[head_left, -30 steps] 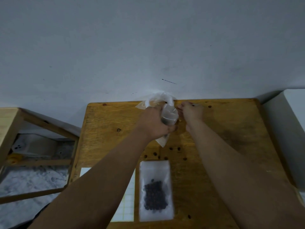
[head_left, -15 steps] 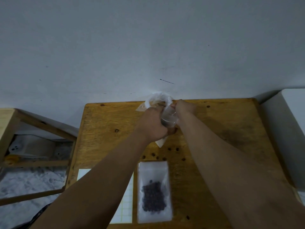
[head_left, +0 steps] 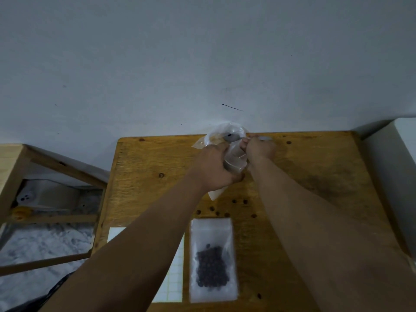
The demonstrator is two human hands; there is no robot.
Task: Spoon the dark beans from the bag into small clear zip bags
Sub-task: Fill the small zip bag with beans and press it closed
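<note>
Wooden table: gridded label sheet beside bean-filled zip bag.

Single view: the camera on your head. It faces forward and steeply down, from the near side of the table toward the wall, which fills the upper part of the frame. The lens is wide, so the table's sides splay outward toward you. Your forearms enter at the bottom edge and run up to centre frame. There your left hand and right hand meet by the table's far edge. Range is near: the tabletop fills most of the lower frame. The left margin takes in a wooden frame, the right margin a white block.
</note>
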